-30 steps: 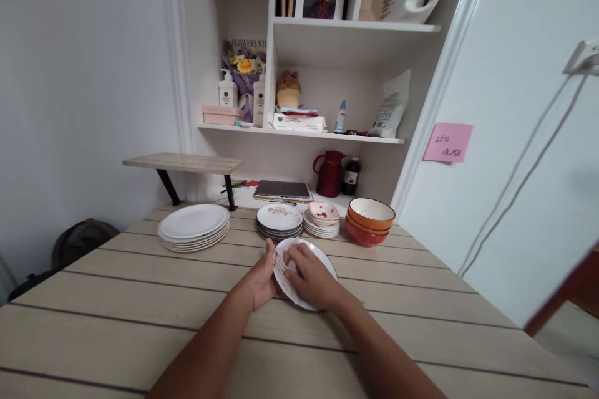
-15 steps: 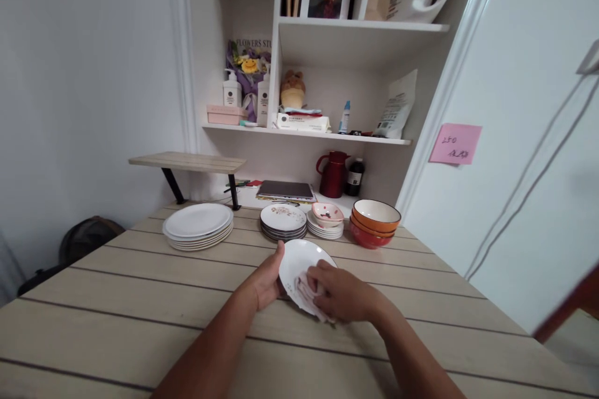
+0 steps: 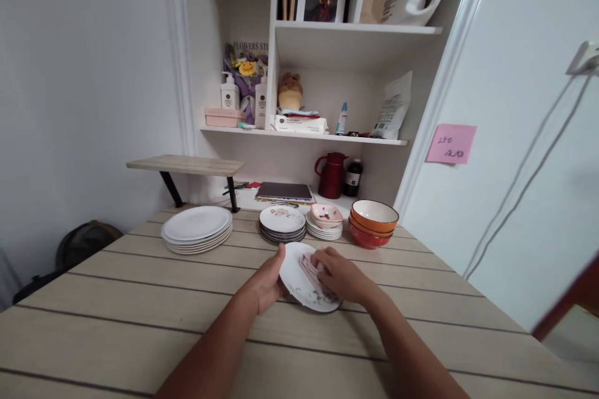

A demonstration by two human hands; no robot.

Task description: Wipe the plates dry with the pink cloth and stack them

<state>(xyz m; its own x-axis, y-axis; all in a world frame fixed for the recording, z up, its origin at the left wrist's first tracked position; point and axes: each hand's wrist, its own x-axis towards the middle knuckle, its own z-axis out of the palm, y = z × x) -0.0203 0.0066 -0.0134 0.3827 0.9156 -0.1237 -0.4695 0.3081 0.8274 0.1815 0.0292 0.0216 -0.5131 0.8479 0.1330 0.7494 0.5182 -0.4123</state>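
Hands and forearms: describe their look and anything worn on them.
The left hand and right hand are ungloved. The left forearm and right forearm show no sleeve, watch or bracelet. Some fingers are hidden; no ring is visible.

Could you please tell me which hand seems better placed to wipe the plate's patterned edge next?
Probably the right hand: it holds the cloth against the plate, while the left hand is occupied holding the plate's left edge.

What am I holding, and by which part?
Your left hand holds a plate by its left rim; your right hand grips a bunched cloth against the plate's face, exact grip unclear.
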